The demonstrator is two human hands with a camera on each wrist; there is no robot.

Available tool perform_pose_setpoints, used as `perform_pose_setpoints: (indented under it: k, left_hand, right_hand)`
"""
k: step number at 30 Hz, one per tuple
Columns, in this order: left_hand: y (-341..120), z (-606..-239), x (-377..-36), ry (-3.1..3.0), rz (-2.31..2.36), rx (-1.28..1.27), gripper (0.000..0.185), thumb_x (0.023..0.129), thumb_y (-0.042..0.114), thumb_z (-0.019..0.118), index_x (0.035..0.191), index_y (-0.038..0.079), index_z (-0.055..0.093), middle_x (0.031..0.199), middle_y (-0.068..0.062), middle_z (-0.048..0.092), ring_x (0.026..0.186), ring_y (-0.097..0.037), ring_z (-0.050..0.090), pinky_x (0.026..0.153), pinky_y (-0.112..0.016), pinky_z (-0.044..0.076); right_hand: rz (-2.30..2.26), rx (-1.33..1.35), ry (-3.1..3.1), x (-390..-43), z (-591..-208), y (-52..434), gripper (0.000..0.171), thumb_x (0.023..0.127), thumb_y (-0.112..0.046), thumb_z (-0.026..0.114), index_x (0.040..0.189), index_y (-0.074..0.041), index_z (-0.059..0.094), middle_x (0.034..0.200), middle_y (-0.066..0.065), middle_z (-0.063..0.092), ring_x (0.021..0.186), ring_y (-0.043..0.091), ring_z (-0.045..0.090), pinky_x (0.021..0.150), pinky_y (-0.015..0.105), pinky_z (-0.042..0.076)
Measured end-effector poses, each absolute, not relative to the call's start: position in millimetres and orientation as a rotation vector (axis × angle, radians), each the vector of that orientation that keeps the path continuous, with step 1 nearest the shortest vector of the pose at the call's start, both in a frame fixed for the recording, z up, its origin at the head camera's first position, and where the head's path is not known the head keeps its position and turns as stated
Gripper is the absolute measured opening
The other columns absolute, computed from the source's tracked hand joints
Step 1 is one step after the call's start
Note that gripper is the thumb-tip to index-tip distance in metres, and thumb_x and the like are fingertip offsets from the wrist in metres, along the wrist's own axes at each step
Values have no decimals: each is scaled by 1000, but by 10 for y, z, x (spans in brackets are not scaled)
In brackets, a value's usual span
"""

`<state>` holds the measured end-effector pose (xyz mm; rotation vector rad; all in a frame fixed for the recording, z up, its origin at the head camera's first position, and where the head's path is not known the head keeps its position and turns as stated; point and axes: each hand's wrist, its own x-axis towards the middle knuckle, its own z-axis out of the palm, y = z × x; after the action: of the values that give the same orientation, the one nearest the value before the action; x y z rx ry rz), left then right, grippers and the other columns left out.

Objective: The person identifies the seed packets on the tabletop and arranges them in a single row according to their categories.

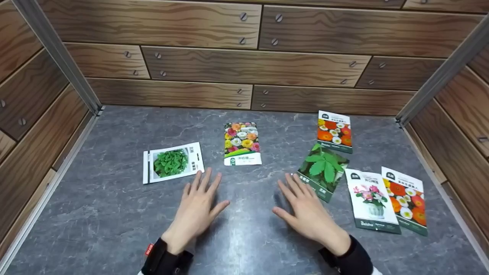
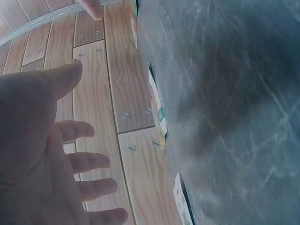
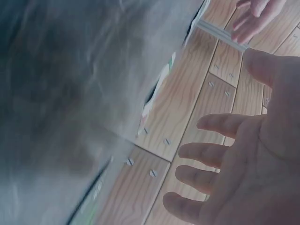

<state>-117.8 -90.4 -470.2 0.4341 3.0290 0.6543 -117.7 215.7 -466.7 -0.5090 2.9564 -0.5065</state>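
Both hands are held flat, palms down, fingers straight and spread, a little above the grey marble tabletop (image 1: 114,214); neither holds anything. My left hand (image 1: 209,194) is just below a white seed packet with green leaves (image 1: 172,163). My right hand (image 1: 289,195) has its fingertips next to a dark packet showing a green leafy plant (image 1: 323,171). A mixed-flower packet (image 1: 242,144) lies between and beyond the hands. The left wrist view shows the left hand's open palm (image 2: 56,159) clear of the surface, and the right wrist view shows the same of the right palm (image 3: 239,159).
An orange-and-white flower packet (image 1: 334,131) lies at the back right. A pink potted-flower packet (image 1: 372,200) and another orange flower packet (image 1: 405,199) overlap at the right. Wood-pattern walls (image 1: 244,65) enclose the table on three sides.
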Motion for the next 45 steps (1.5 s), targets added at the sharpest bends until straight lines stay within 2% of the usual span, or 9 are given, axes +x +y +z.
perform_pose_setpoints:
  k: [10, 22, 27, 31, 38, 41, 45]
  left_hand:
    - [-1158, -4674, -1273, 3119, 736, 380, 71, 102, 46, 63, 160, 9, 43, 170, -24, 32, 157, -50, 33, 123, -73, 33]
    - [-1616, -4829, -1410, 3219, 755, 265, 66, 100, 35, 70, 155, 4, 49, 161, -29, 45, 146, -54, 46, 115, -74, 43]
    - [-1878, -4865, -1551, 3237, 736, 205, 67, 100, 34, 71, 154, 1, 49, 161, -32, 44, 145, -56, 46, 111, -75, 45]
    - [-2072, -4857, -1658, 3221, 730, 124, 69, 101, 34, 68, 156, -1, 45, 162, -35, 40, 145, -59, 44, 108, -77, 45]
    - [-2265, -4849, -1806, 3069, 795, -89, 71, 107, 39, 57, 160, -2, 36, 165, -39, 28, 149, -62, 34, 113, -77, 41]
    - [-2288, -4866, -1861, 3023, 861, -161, 71, 108, 37, 54, 160, -6, 33, 163, -41, 31, 147, -62, 37, 116, -74, 40]
    - [-2272, -4886, -1905, 3019, 936, -224, 67, 107, 30, 53, 157, -11, 35, 155, -43, 42, 140, -62, 46, 115, -70, 43]
  right_hand:
    - [-668, -601, 2875, -1310, -4746, 1777, 78, 102, -50, 63, 162, -7, 39, 173, 21, 27, 163, 44, 24, 130, 69, 23]
    - [-615, -811, 2798, -1646, -4735, 1211, 79, 102, -51, 62, 161, -4, 39, 172, 24, 30, 161, 44, 28, 129, 68, 29]
    - [-553, -861, 2759, -1808, -4705, 924, 78, 103, -51, 60, 163, -6, 37, 172, 22, 30, 161, 42, 29, 130, 64, 29]
    - [-503, -869, 2745, -1950, -4695, 702, 77, 104, -51, 59, 163, -7, 36, 173, 21, 30, 162, 40, 28, 132, 60, 29]
    - [-425, -861, 2760, -2185, -4750, 412, 75, 106, -48, 57, 163, -6, 35, 171, 20, 36, 160, 37, 35, 133, 53, 31]
    - [-413, -829, 2759, -2256, -4786, 311, 73, 106, -47, 56, 163, -5, 36, 169, 18, 39, 159, 36, 37, 132, 51, 34]
    - [-421, -802, 2768, -2316, -4815, 186, 70, 107, -44, 56, 161, -3, 40, 165, 18, 45, 156, 37, 42, 131, 49, 35]
